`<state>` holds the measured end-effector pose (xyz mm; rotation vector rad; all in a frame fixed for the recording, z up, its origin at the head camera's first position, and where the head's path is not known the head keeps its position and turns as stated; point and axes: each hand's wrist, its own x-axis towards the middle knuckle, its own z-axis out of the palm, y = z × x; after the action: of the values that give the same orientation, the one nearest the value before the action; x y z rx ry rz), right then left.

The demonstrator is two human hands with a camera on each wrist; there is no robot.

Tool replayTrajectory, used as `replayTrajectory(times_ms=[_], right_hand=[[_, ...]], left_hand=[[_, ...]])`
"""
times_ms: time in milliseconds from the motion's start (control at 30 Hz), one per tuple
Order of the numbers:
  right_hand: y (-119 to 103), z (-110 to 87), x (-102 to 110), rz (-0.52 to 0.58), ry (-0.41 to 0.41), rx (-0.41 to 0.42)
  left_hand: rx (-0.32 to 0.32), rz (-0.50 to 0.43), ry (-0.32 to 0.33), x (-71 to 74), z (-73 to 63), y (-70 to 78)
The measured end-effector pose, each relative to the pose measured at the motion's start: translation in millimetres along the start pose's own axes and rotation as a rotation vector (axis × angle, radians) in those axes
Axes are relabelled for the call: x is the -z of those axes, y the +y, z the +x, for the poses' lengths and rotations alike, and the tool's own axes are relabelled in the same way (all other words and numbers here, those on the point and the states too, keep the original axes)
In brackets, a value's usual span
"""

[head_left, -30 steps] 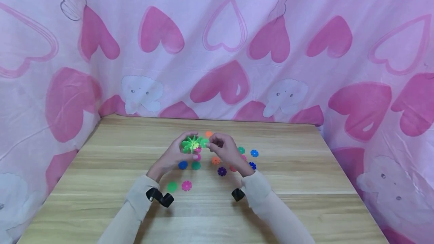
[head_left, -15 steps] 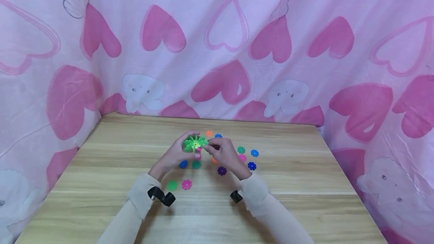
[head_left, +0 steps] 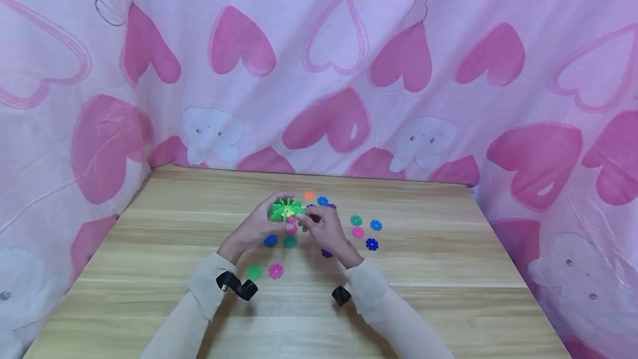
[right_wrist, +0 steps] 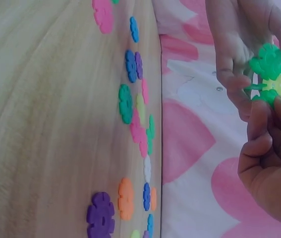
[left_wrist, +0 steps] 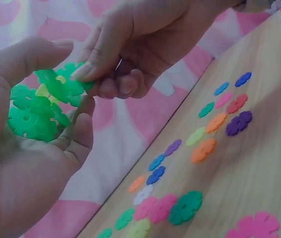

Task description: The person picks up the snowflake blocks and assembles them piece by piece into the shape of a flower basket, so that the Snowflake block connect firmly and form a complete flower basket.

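Several green interlocking flower discs (head_left: 281, 209) are joined round a yellow disc (right_wrist: 275, 85) into one cluster, raised above the table. My left hand (head_left: 253, 227) holds the cluster from the left, between thumb and fingers. At its right side, my right hand (head_left: 326, 232) pinches a green disc (left_wrist: 67, 85) between thumb and index finger. In the left wrist view that disc meets the cluster by the yellow piece. Fingers of both hands hide part of the joint.
Loose flower discs lie on the wooden table (head_left: 423, 303): a pink disc (head_left: 276, 271) and a green disc (head_left: 254, 272) near the front, a dark blue disc (head_left: 371, 244) at the right, others under the hands. A heart-printed curtain (head_left: 239, 93) stands behind the table.
The right hand has brought its green disc leftward against the cluster, and its fingers have drawn closer in. The left hand stays almost in place.
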<state>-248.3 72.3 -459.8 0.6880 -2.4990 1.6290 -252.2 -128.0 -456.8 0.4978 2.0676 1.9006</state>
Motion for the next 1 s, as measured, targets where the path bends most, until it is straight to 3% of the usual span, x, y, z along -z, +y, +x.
replayTrajectory(times_ms=[333, 533, 600, 667, 733, 833, 900, 1000], right_hand=[[0, 5.0, 6, -0.046, -0.09, 0.015], [5, 7.0, 3, -0.086, -0.119, -0.082], [6, 4.5, -3, -0.152, -0.165, -0.102], [7, 0.0, -13, -0.249, -0.262, -0.09], [5, -5.3, -25, -0.352, -0.391, -0.029], [0, -13.7, -42, -0.544, -0.57, 0.16], [-3, -18.5, -51, -0.642, -0.638, 0.287], [-6, -23.2, -61, -0.733, -0.675, 0.426]], left_hand=[[-0.007, 0.071, -0.005, 6.6, -3.7, 1.5], [-0.063, 0.125, 0.05, 27.2, -5.9, 0.3], [-0.07, 0.147, 0.058, 35.1, -6.6, 0.4], [-0.058, 0.153, 0.059, 42.2, -8.2, 1.0], [-0.048, 0.135, 0.057, 48.4, -9.6, 1.2], [-0.05, 0.093, 0.051, 54.0, -9.7, 0.4], [-0.054, 0.075, 0.039, 55.4, -8.7, -0.6], [-0.058, 0.064, 0.024, 55.3, -7.3, -2.4]])
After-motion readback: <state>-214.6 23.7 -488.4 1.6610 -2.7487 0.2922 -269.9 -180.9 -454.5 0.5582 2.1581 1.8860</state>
